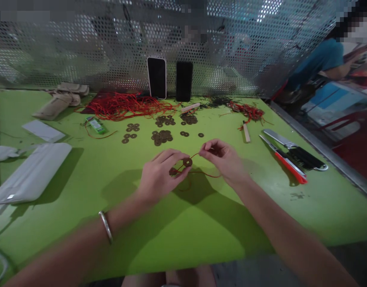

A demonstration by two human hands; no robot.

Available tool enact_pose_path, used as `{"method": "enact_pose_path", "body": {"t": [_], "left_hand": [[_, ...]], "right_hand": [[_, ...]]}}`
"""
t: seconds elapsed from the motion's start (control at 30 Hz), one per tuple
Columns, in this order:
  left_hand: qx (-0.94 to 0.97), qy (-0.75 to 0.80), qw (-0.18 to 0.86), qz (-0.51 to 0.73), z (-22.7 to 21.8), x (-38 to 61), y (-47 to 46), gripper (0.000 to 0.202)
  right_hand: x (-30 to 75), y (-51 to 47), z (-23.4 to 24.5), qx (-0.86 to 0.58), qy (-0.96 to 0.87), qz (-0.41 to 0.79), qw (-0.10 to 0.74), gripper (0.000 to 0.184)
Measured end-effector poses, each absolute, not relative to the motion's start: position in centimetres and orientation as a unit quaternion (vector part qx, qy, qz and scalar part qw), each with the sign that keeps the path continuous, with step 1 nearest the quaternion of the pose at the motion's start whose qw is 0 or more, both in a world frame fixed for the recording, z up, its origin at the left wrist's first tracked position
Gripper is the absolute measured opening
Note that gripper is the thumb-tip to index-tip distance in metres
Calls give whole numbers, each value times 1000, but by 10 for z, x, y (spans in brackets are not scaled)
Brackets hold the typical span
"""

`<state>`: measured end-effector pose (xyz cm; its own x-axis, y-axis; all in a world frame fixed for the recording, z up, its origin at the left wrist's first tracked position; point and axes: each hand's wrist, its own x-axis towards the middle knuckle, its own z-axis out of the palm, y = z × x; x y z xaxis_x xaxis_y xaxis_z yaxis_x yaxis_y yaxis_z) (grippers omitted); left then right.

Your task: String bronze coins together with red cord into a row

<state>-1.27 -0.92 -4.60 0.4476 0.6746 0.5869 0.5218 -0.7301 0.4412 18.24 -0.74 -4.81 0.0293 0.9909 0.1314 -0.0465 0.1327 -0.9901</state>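
I see the green surface (201,231) filling most of the frame; its near edge runs along the bottom, its right edge slants from upper right to lower right beside a metal rail, and a perforated metal screen (81,48) closes off the far side. The widest open room lies in the lower middle, between my forearms and the near edge.

At the left edge lies a flat white case (30,173). Along the far side a tangle of red cord (123,105) spreads out, with two dark phones (169,79) propped upright against the screen behind it. At the right, near the slanting edge, rest an orange-handled cutter (287,161) and a black-handled tool just beside it. Loose brown coins (162,136) with centre holes are scattered in the upper middle.

In the centre, my left hand (159,175) is closed, thumb and fingers pinching a holed coin (187,162). My right hand (223,157) is closed too, fingertips pinching the red string (207,173) that runs from that coin and loops just above the surface. A silver bangle (106,226) circles my left wrist.
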Motion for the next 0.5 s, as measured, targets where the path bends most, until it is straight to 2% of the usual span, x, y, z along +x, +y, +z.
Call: {"method": "enact_pose_path", "body": {"t": [0.17, 0.5], "left_hand": [[830, 365, 174, 384, -47, -13, -10, 22], [816, 375, 255, 357, -50, -12, -9, 23]], "right_hand": [[216, 6, -42, -511, -523, 305, 611, 18], [257, 4, -27, -593, -613, 107, 510, 15]]}}
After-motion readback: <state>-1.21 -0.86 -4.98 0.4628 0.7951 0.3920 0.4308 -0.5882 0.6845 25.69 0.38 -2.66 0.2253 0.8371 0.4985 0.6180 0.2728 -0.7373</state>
